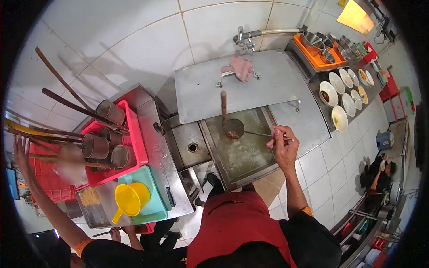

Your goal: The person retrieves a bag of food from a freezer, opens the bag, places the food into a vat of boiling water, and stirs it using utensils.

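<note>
My left hand (21, 152) is at the far left, fingers apart, beside the long handles of several mesh strainers. Those strainers (96, 146) stand in a pink-red basket (141, 154). Pinched in my right hand (285, 145) is a thin metal utensil (259, 133), its far end at a strainer (233, 129) in the cooker's cloudy water (246, 156). That strainer's wooden handle (224, 103) points up toward the metal lid (196, 89); some food shows inside it.
White bowls (336, 83), some with food, stand at the right, below an orange tray (329, 68) of metal bowls. A yellow scoop (129, 199) sits on a turquoise tray (157, 210). Another person's hands (123, 233) show at the lower left. A pink cloth (241, 68) hangs on the lid's handle.
</note>
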Tool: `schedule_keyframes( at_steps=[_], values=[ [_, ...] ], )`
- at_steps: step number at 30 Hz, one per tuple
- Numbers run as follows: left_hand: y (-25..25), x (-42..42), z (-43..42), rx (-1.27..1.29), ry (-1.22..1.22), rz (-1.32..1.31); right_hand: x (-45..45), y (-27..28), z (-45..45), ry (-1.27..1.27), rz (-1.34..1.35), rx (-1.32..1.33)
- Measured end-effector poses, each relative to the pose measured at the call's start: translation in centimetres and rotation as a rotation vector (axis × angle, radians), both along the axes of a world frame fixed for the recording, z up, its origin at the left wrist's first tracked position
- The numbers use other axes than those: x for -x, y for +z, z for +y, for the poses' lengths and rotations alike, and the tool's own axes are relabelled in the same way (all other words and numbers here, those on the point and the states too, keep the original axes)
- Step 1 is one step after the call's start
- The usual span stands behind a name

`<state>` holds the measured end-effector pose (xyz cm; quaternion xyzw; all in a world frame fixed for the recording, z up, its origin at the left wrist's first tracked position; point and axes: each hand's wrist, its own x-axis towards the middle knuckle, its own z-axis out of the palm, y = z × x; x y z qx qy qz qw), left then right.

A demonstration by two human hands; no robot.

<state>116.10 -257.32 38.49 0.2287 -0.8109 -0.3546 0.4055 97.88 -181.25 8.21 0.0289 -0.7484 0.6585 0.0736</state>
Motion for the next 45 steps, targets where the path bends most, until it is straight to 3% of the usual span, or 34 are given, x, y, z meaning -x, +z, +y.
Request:
schedule_keyframes(
  at_steps=[5, 6, 7, 10, 13, 18, 23, 26, 31, 45],
  values=[
    [-2.0, -2.9, 0.0, 0.169, -0.051, 0.127, 0.8, 0.4, 2.4, 0.077, -0.054, 0.034],
    [-2.3, -2.7, 1.5, 0.187, 0.112, 0.032, 1.0, 0.3, 2.6, 0.109, -0.052, 0.007],
    [-2.4, -3.2, 3.2, 0.197, 0.124, 0.051, 1.2, 0.3, 2.8, 0.144, -0.049, -0.02],
    [-3.1, -3.4, 14.4, 0.169, 0.168, 0.183, 1.4, 1.2, 3.5, 0.197, 0.087, -0.004],
    [-5.6, -3.1, 25.1, 0.385, 0.251, 0.125, 2.4, 0.7, 3.9, 0.287, 0.073, -0.085],
    [-13.1, -2.8, 37.9, 0.267, 0.229, 0.011, 4.2, -1.9, 3.6, 0.363, 0.134, -0.08],
    [-23.6, -4.5, 43.7, -0.038, -0.048, -0.024, 4.7, -0.9, 5.5, 0.376, 0.129, -0.064],
    [-27.9, -3.9, 47.6, -0.189, -0.001, -0.108, 5.5, -2.5, 4.7, 0.431, 0.092, -0.055],
    [-31.9, -4.9, 51.3, -0.299, -0.044, -0.113, 6.0, -3.5, 4.5, 0.449, 0.13, -0.041],
    [-34.9, -4.7, 55.8, -0.397, -0.006, -0.187, 5.1, -3.2, 5.4, 0.482, 0.1, -0.06]
  ],
)
